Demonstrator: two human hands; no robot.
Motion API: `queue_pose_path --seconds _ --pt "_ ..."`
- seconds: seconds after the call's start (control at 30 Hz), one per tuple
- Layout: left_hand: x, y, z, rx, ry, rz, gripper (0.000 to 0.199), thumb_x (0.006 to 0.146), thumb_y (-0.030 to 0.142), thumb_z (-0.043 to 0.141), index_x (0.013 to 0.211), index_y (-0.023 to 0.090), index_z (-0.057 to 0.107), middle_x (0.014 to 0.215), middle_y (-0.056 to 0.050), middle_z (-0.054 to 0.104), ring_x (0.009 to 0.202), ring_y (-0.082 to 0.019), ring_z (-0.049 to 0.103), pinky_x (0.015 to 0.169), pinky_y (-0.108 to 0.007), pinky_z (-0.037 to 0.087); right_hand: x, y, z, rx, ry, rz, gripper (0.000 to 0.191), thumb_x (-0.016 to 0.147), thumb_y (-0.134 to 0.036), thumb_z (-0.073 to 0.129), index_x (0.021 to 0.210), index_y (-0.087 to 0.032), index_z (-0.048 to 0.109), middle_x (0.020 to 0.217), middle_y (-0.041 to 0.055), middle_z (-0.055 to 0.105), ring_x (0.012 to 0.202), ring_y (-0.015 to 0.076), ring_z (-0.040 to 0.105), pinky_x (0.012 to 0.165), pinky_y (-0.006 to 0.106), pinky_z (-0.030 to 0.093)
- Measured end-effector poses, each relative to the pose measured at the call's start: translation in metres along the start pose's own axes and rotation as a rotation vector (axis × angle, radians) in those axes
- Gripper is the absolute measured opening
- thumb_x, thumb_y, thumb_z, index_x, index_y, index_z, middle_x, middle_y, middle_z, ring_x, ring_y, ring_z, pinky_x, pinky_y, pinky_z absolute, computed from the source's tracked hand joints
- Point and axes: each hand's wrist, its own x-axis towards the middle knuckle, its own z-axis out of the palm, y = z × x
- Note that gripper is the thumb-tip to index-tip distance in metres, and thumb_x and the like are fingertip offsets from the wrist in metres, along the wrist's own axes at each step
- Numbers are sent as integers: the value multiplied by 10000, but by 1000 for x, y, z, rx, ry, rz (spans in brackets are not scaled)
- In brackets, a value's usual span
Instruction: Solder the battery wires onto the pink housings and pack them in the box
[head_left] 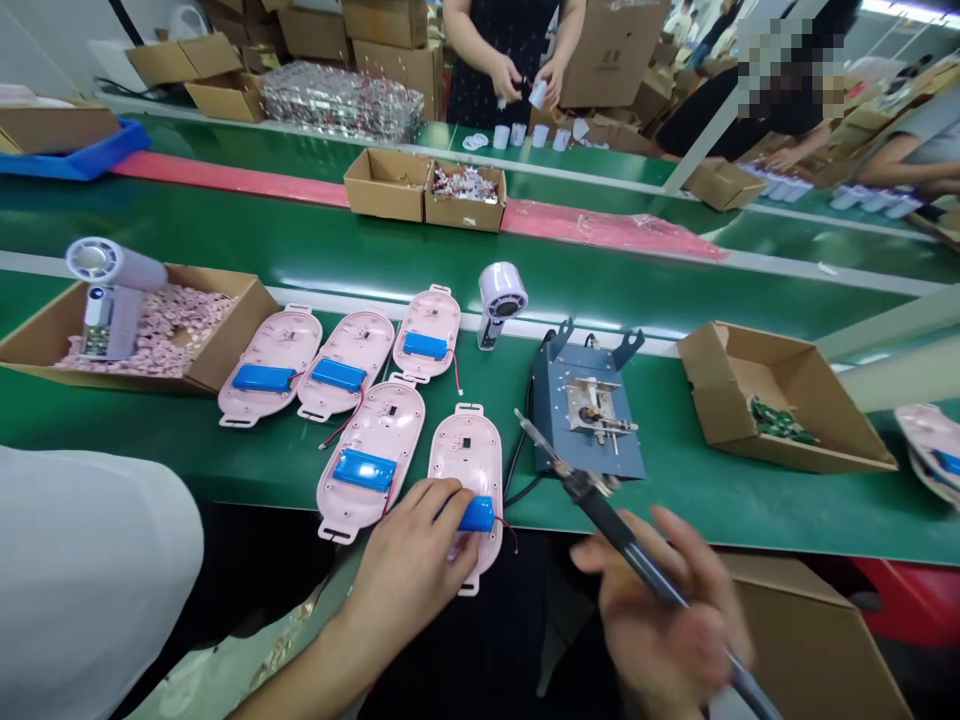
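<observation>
My left hand (420, 545) bends its fingers over a blue battery pack (477, 514) on a pink plastic shell (466, 450) at the bench's front edge. Part of the battery is hidden under the fingers; a thin red wire trails from its right end. In my right hand (667, 610), blurred by motion, is a soldering iron (615, 525), its tip pointing up and left above the bench. Several similar pink shells, such as the one just left (390, 430), lie beside it, each carrying a blue battery with a wire.
A blue-grey metal fixture (559, 400) stands right of the shells. Beyond it a carton (847, 440) holds green circuit boards. At left, a handheld fan (112, 265) rests on a carton of small pink parts (244, 320); another fan (502, 290) stands mid-bench. A co-worker handles white cups opposite.
</observation>
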Motion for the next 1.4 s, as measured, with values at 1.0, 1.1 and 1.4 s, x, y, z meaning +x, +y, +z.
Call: queue_pose_path --seconds 1.0,1.1,1.4 --pt "8 -2 -8 39 26 59 236 959 302 671 1164 186 656 1119 -13 681 1011 -192 637 831 -344 540 -7 34 31 -259 -190 -97 336 930 -313 724 1243 -212 660 1008 56 769 798 207 755 707 313 669" --pt "5 -3 -4 67 63 36 266 949 339 688 1148 166 657 1114 -22 687 1008 -200 647 795 -348 535 -4 32 42 -215 -158 -111 385 840 -180 812 1195 -218 669 1001 47 759 809 196 747 690 292 662" --pt "2 -1 -5 50 11 8 263 962 355 670 1170 195 661 1122 8 676 1012 -181 633 803 -344 529 9 37 56 -352 -130 -338 45 956 -208 632 978 -169 630 775 49 675 660 169 629 552 293 549"
